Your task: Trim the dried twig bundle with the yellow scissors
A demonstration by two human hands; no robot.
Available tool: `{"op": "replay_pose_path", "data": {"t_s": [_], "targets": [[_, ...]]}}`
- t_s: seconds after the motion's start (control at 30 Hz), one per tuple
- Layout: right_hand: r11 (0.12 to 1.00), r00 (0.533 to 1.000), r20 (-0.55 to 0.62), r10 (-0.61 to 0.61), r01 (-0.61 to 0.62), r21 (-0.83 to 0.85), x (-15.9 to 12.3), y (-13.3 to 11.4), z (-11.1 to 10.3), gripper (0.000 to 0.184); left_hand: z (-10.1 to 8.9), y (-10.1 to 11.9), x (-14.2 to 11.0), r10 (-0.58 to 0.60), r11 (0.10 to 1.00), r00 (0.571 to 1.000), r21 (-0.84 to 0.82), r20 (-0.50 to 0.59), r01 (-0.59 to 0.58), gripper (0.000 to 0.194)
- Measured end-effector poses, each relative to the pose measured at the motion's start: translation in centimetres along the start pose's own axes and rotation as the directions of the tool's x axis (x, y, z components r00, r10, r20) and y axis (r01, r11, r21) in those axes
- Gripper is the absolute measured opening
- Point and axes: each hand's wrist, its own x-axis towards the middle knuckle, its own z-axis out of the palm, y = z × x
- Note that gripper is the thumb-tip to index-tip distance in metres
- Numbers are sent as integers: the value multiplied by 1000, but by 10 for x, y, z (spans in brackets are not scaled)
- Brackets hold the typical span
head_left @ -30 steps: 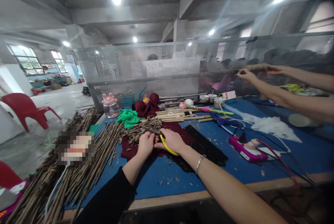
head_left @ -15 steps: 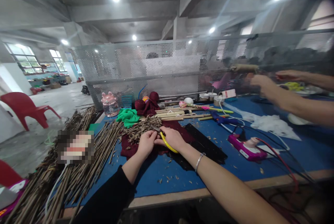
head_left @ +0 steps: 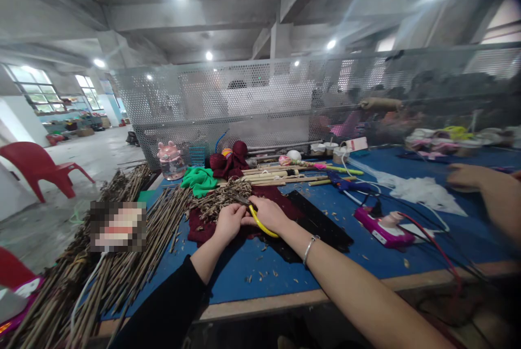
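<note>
My right hand (head_left: 269, 213) is closed around yellow-handled cutters (head_left: 259, 223), whose dark jaws point left into a heap of short dry twig pieces (head_left: 220, 200). My left hand (head_left: 229, 221) sits just left of the cutters, fingers curled on something I cannot make out at the twig heap. Both hands rest over a dark red cloth (head_left: 200, 232) on the blue table (head_left: 325, 262). A black mat (head_left: 321, 227) lies to the right of my hands.
Long bundles of dry sticks (head_left: 122, 262) cover the table's left end. A pink glue gun (head_left: 385, 229) with cables lies right. Green cloth (head_left: 199, 181), a pink bottle (head_left: 171, 162) and bamboo rods (head_left: 280, 178) sit before a perforated metal screen (head_left: 260, 105). Another person's hand (head_left: 468, 175) reaches in at the right.
My hands stay in place at the twig heap. The other person's arms have dropped from the screen down toward the table at the right.
</note>
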Motion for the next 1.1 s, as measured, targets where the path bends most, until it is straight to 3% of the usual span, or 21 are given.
{"op": "replay_pose_path", "data": {"t_s": [0.27,0.43,0.67,0.87,0.97,1.1], "targets": [[997,997,33,76,-75,-8,0,-3,-1,49,0,2,0,-27,996,999,-88,27,29,31],[993,993,21,120,-120,-22,0,-5,-2,46,-1,-2,2,9,998,1000,-55,-19,-10,32],[999,998,-63,-12,15,38,0,1,3,59,-3,2,1,-49,997,982,48,-182,59,31],[995,997,-49,-56,60,85,0,-2,3,55,-6,4,1,80,985,993,162,-91,-64,25],[996,999,-31,-8,11,84,-1,-5,-1,45,-4,3,0,68,992,994,113,-83,-58,27],[995,999,-42,34,-30,100,0,-6,-6,43,1,5,-2,-49,990,998,-138,-51,42,34]]}}
